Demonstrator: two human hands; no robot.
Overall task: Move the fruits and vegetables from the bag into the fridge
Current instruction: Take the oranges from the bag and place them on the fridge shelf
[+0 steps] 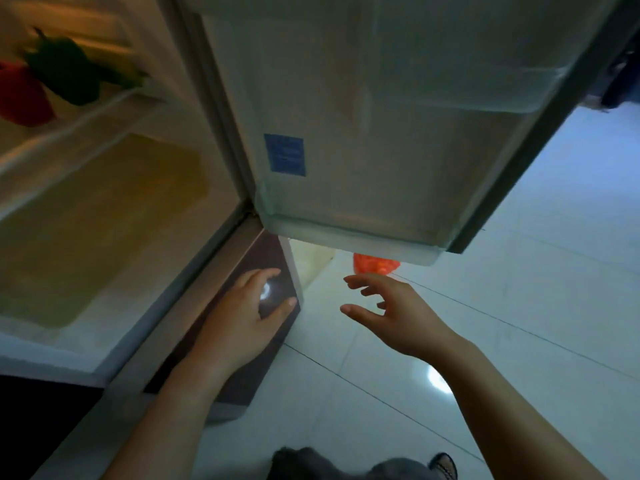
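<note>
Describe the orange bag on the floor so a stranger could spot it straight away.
Start at the open fridge door that fills the upper middle of the view and follow it down to its bottom edge. Just below that edge, on the pale tiled floor, the orange bag peeks out, mostly hidden by the door. It is the only bright orange thing there, just beyond the right hand.

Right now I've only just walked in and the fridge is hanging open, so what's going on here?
A person is loading produce into the fridge. A red pepper and a green pepper already sit on a shelf inside. Both hands are empty: the left hand rests by the lower door, and the right hand reaches, fingers spread, toward an orange-red bag on the floor, half hidden under the open fridge door.
</note>
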